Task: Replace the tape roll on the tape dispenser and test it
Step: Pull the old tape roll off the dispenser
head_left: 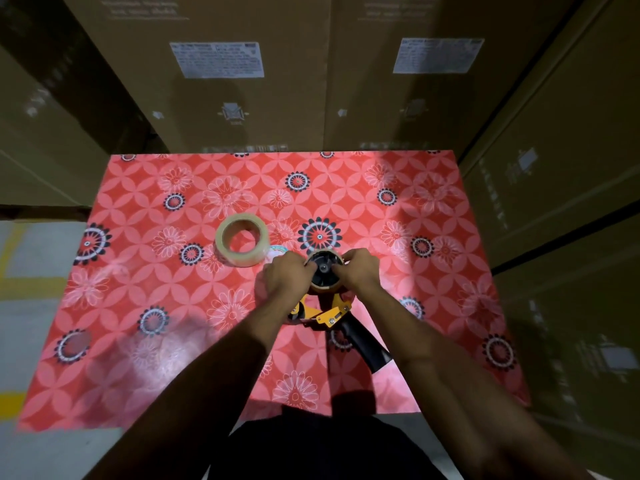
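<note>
We see the tape dispenser (323, 306) lying near the middle of the table (145, 358), slightly toward the right edge, on a red cloth printed with flowers. Its black handle (363, 344) points toward the near edge, and its yellow frame sits between our two wrists. At the far end of the dispenser sits a nearly spent roll (325, 289), a thin brown ring around the black hub. Our left hand (285, 275) curls its fingers against the left side of that ring, and our right hand (358, 270) pinches the ring's right side and top, so both hands grasp the spent roll from opposite sides with the hub showing between them. The fresh tape roll (241, 244) lies flat on the cloth just beyond and to the left of our left hand, toward the far left of the table's middle, apart from the dispenser and touched by neither hand. Tall cardboard boxes (249, 81) stand against the far edge of the table.
</note>
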{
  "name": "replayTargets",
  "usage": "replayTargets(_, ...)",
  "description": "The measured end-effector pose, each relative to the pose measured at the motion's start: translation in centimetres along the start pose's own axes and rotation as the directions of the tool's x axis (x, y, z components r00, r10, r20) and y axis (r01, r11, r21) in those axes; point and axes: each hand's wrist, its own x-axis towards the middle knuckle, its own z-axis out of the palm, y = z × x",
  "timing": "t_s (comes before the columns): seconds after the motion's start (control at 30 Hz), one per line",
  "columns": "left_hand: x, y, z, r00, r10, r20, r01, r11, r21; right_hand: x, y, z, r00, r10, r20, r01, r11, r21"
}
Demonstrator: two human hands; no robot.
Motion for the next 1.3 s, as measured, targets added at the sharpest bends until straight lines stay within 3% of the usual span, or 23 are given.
replayTargets(0.23,-0.4,0.8,0.4,0.991,-0.097,-0.094,0.09,0.993,-0.079,0.3,-1.6,0.2,0.995,0.091,-0.051,-0.095,0.993,-0.069)
replayTargets(0.53,-1.0,1.0,0.3,0.98,-0.128,-0.155,0.118,0.99,-0.074,0.0,-2.5,0.1,0.987,0.05,-0.152,-0.07,0.99,-0.126)
replayTargets(0.63,-0.5,-0.1,0.4,0.994,-0.068,-0.081,0.052,0.981,-0.186,-0.8,-1.8,0.1,0.99,-0.003,-0.138,-0.011,0.995,-0.095)
replayTargets(0.7,-0.3,-1.2,0.1,0.998,-0.04,0.038,0.048,0.966,-0.253,-1.2,-0.4,0.2,0.993,-0.046,-0.109,0.05,0.998,0.038)
replayTargets(0.8,0.8,-3.3,0.6,0.967,-0.082,0.242,0.197,0.844,-0.499,-2.6,2.0,0.7,0.992,-0.115,-0.046,0.123,0.944,0.306)
replayTargets(0.9,2.0,-4.6,2.0,0.965,-0.055,0.256,0.223,0.684,-0.695,-3.8,3.2,2.4,0.953,-0.286,-0.102,0.303,0.92,0.248)
replayTargets(1.0,1.5,-3.9,2.0,0.966,-0.093,0.241,0.246,0.613,-0.751,-3.9,3.6,3.8,0.926,-0.33,-0.182,0.364,0.907,0.21)
replayTargets(1.13,1.7,-4.0,2.6,0.971,-0.122,0.207,0.236,0.64,-0.732,-3.7,4.0,4.6,0.894,-0.356,-0.273,0.413,0.89,0.194)
replayTargets(1.3,4.8,-6.4,5.5,0.975,-0.183,0.123,0.219,0.736,-0.641,-3.6,4.5,4.9,0.872,-0.418,-0.255,0.459,0.879,0.131)
